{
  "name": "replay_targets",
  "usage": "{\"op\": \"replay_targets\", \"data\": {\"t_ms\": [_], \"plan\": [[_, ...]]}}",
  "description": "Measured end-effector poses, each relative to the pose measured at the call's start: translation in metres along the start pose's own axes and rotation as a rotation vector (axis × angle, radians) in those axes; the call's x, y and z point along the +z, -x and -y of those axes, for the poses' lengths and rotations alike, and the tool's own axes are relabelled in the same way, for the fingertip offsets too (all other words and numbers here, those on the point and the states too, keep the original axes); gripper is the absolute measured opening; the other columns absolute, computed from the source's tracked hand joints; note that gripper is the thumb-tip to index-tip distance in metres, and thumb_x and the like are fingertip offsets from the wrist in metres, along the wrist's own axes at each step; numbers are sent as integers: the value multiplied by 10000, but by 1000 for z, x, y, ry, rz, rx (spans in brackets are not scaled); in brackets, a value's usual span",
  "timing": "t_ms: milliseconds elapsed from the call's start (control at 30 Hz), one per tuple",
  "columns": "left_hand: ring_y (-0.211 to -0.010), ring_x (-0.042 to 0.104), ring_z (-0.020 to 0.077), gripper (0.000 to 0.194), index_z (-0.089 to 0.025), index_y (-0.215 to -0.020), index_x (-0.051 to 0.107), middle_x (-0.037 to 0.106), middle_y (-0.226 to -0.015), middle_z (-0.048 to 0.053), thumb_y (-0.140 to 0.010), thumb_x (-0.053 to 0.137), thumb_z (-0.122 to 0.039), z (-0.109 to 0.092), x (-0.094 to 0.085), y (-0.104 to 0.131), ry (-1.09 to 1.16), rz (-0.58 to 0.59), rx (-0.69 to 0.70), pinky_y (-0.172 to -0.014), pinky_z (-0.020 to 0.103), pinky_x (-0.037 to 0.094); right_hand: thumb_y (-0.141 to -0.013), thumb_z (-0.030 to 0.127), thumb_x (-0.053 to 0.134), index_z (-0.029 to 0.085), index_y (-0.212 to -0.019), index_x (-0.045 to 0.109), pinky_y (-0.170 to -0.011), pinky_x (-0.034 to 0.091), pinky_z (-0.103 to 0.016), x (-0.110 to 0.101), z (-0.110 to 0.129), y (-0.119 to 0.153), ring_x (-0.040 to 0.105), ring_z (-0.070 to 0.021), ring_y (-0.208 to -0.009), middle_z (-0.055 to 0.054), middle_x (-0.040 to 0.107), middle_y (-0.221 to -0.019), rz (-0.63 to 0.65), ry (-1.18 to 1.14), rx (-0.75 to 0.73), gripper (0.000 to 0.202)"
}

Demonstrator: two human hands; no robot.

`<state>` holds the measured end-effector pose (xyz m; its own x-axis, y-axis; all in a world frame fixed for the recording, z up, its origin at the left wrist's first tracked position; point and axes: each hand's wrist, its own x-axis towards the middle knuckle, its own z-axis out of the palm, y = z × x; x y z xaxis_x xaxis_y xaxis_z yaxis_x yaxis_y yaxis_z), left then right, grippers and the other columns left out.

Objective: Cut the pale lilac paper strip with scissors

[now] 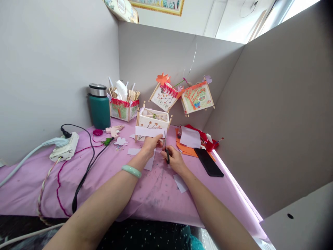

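My left hand [152, 143] pinches a pale lilac strip of paper [147, 131], held up level above the table. In my right hand [173, 159] is a pair of scissors [167, 157] with black handles. Its blades point up at the right end of the strip, where narrow slits seem to show. Just behind the strip stands a small white box frame [153, 121] of wooden sticks, with orange flowers drawn on its front. Paper offcuts [150, 164] lie beneath my hands, and another offcut [180, 183] rests beside my right wrist.
On the left are a green bottle [100, 109], a power strip [65, 147] with cables and a pink glue gun [114, 131]. A decorated stick holder [125, 109] stands behind. Two painted lanterns [197, 98] hang at the back. A black phone [208, 162] lies right, by orange paper [187, 150].
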<state>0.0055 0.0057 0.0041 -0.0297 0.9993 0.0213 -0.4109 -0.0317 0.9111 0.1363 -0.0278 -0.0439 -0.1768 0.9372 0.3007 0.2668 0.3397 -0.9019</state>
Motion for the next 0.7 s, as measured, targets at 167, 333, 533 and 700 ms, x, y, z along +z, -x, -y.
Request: {"op": "replay_targets", "data": {"t_ms": [167, 333, 533, 700], "plan": [[-388, 494, 103, 129, -94, -607, 607, 518, -408, 2, -669, 648, -200, 2, 0, -1, -20, 7, -4, -455, 222, 412, -774, 466, 622, 187, -956, 572, -527, 426, -251, 0, -1, -1, 530, -132, -532, 31, 562, -619, -13, 7, 3, 337], [-389, 495, 105, 128, -95, -606, 608, 532, -429, 9, -675, 643, -197, 2, 1, 0, -21, 25, -6, -456, 231, 416, -769, 463, 615, 186, -948, 572, -531, 414, -252, 0, 0, -1, 514, -131, -532, 32, 561, -606, -25, 35, -3, 333], [-393, 495, 104, 130, -99, -607, 606, 534, -440, 9, -664, 663, -201, 1, 1, 0, -22, 23, -4, -460, 231, 411, -765, 469, 608, 187, -928, 567, -519, 406, -249, 0, 4, 0, 504, -131, -518, 37, 547, -579, -29, 42, -3, 328], [-393, 493, 106, 134, -104, -606, 602, 524, -426, 5, -663, 657, -213, 2, 0, 0, -31, 23, 2, -459, 232, 409, -761, 478, 616, 188, -938, 573, -518, 408, -250, 0, 2, 0, 509, -131, -517, 36, 549, -580, -31, 32, -2, 342]]}}
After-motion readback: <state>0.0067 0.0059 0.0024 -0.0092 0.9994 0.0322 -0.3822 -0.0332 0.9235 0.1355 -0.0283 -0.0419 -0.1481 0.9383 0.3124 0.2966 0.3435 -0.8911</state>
